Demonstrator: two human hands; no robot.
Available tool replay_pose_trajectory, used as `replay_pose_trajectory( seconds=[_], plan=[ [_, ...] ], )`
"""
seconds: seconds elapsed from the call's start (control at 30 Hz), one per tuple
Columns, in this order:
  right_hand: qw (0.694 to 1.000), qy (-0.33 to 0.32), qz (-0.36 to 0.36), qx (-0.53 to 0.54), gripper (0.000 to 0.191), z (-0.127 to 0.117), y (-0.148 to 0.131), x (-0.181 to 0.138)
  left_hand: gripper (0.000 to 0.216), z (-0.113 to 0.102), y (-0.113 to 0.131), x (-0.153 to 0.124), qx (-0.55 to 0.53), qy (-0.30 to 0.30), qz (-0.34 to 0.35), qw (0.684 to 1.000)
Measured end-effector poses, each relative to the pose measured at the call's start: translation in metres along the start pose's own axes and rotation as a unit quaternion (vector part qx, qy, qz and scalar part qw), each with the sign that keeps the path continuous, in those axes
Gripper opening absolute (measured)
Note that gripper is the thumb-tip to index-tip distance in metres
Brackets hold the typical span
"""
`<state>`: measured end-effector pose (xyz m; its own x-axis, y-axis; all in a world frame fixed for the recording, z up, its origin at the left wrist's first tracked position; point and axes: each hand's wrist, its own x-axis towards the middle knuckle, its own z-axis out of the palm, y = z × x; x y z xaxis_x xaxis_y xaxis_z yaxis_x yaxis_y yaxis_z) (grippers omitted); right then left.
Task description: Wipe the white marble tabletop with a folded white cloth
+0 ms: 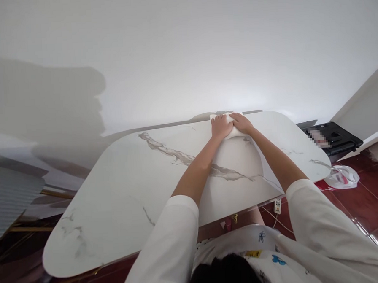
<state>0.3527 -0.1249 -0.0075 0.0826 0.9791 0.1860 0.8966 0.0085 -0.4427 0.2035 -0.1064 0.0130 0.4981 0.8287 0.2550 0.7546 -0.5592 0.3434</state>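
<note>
A white cloth (231,131) lies near the far edge of a white marble-patterned table (122,191). Both my arms reach across the tabletop to it. My left hand (220,126) presses down on the cloth's left part with its fingers curled over it. On the right part rests my right hand (241,122), fingers laid over the cloth. The two hands sit side by side, almost touching. Most of the cloth is hidden beneath them.
A white wall rises right behind the table. A black device (333,138) stands at the right beyond the table's end. A crumpled plastic bag (342,177) and a white power strip (277,205) lie on the dark red tiled floor.
</note>
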Motion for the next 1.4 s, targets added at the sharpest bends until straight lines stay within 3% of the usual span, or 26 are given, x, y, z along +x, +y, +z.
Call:
replay_pose_trajectory(
  seconds=[0.47, 1.4],
  plan=[
    [0.998, -0.013, -0.049, -0.030, 0.056, 0.003, -0.006, -0.055, 0.045, -0.004, 0.024, -0.063, 0.050, -0.004, 0.005, 0.999],
    [0.995, -0.025, -0.071, -0.058, 0.057, -0.018, -0.041, -0.193, 0.052, -0.025, 0.070, -0.181, 0.061, -0.051, 0.008, 0.997]
  ],
)
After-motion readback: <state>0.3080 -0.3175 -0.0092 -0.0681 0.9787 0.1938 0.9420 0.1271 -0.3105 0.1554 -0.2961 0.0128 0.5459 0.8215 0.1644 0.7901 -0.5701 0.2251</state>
